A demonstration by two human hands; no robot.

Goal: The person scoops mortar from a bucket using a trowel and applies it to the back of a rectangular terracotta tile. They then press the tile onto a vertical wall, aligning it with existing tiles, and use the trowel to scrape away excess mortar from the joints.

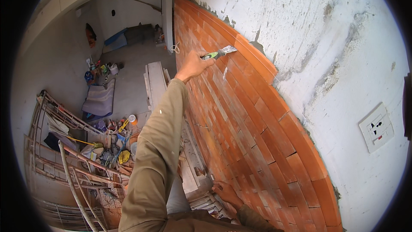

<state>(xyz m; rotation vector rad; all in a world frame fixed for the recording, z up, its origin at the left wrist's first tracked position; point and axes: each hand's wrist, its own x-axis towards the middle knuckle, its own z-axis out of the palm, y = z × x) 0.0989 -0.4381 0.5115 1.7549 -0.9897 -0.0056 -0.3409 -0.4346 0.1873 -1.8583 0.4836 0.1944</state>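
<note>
My left hand (195, 65) is stretched up and away, closed round the green and black handle of a putty knife (218, 53). Its pale, smeared blade lies against the top rows of an orange brick-tile wall (257, 122), just under a thicker edging course (256, 60). Low down near the body, my right hand (227, 194) is beside the wall's lower tiles. Its fingers are loosely bent and apart, with nothing visible in them. Grey smears mark many tiles and joints.
White, patchy plaster (317, 38) rises beyond the tiles, with a socket plate (376, 127) on it. Planks (155, 83) run below the wall. Down on the left are metal scaffold frames (71, 163), a pile of tools and bags (118, 144), and a rolled-out mat (99, 99).
</note>
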